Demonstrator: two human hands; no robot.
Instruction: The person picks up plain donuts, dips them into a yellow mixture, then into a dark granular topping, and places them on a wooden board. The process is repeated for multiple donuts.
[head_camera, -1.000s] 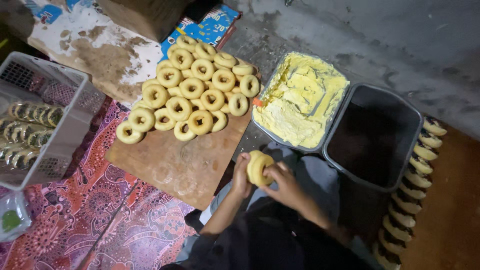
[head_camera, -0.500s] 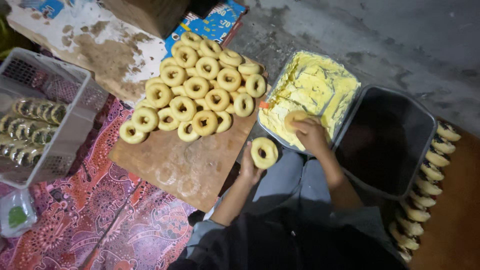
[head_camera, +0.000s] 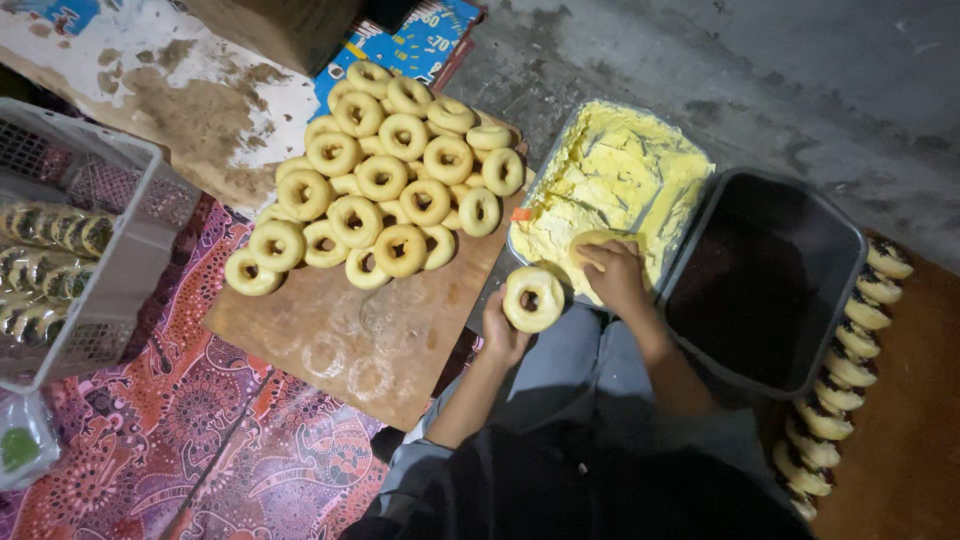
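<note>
Since the earlier frames the right hand (head_camera: 612, 275) has left the doughnut and reached into the tray of yellow cream (head_camera: 610, 190), right of centre, where its fingers now press a second doughnut half (head_camera: 597, 240) down onto the spread; the piece looks split, one part being coated while the other waits. How tightly those fingers close around it cannot be told from above. Beside it, the left hand (head_camera: 503, 330) holds the ring doughnut (head_camera: 533, 299) upright on curled fingertips, just at the tray's lower-left edge, over the person's lap.

Left of the hands lies a wooden board (head_camera: 340, 345), its lower half bare with floury ring marks, its upper half stacked with a heap of plain doughnuts (head_camera: 375, 185). Right of the cream tray stands a dark bin (head_camera: 765, 285), touching it. Along the right edge runs a row of filled doughnuts (head_camera: 845, 370) on a brown surface. At the left edge, a pale plastic crate (head_camera: 120, 270) holds more rings, on patterned red cloth (head_camera: 190, 450).
</note>
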